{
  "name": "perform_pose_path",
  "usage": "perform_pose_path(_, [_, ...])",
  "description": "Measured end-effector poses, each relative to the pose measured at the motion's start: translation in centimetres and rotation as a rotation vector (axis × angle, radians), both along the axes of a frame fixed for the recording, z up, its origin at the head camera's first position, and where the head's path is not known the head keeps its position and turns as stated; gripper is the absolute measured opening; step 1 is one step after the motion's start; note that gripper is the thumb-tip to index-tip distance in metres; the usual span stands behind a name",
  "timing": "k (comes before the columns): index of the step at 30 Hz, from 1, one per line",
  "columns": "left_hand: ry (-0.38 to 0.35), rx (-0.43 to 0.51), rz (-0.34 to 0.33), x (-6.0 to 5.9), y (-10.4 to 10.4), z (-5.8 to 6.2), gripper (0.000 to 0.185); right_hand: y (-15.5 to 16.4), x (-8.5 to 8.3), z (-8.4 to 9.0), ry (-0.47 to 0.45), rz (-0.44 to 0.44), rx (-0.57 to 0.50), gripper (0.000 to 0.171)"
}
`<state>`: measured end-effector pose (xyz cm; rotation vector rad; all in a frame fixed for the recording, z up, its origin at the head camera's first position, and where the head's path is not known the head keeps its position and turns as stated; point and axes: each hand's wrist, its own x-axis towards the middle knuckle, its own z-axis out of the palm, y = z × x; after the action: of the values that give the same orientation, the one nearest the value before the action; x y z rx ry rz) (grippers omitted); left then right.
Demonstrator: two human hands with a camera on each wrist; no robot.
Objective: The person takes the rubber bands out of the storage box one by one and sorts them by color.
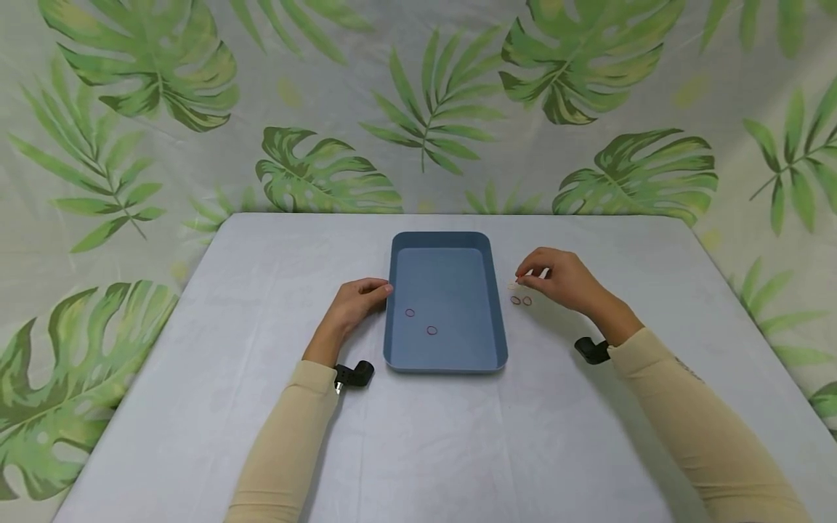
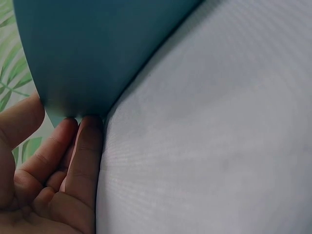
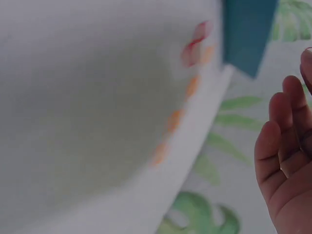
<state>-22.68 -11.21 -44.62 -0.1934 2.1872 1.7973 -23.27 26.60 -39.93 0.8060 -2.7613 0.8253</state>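
Note:
A blue rectangular tray point(image 1: 445, 367) stands on the white-covered table. My left hand point(image 1: 356, 301) holds its left side, the thumb at the rim and the fingertips point(image 2: 90, 127) against the outer wall. Two thin dark-red rubber bands point(image 1: 431, 330) lie apart on the tray's floor. To the right of the tray, my right hand point(image 1: 559, 280) pinches a small red rubber band point(image 1: 521, 277) between thumb and fingertips, just above the table. Below those fingertips lie two more red rubber bands point(image 1: 527, 301) side by side. Several blurred orange rubber bands point(image 3: 174, 121) form a row in the right wrist view.
The white tablecloth point(image 1: 445, 450) spreads around the tray on all sides. Behind the table hangs a leaf-patterned cloth point(image 1: 445, 181). A black wrist camera point(image 1: 356, 374) is strapped at the left cuff, another black wrist camera point(image 1: 591, 351) at the right cuff.

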Motion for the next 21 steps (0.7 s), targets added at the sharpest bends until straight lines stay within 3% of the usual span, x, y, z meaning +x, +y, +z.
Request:
perform_pose_path(8, [0.0, 0.003, 0.004, -0.2, -0.1, -0.1, 0.04, 3.2, 0.0, -1.7, -0.143, -0.123, 0.112, 0.008])
perform_pose_path(21, [0.018, -0.015, -0.005, -0.3, -0.1, -0.4, 0.041, 4.0, 0.2, -2.0, -0.222, -0.137, 0.206, 0.006])
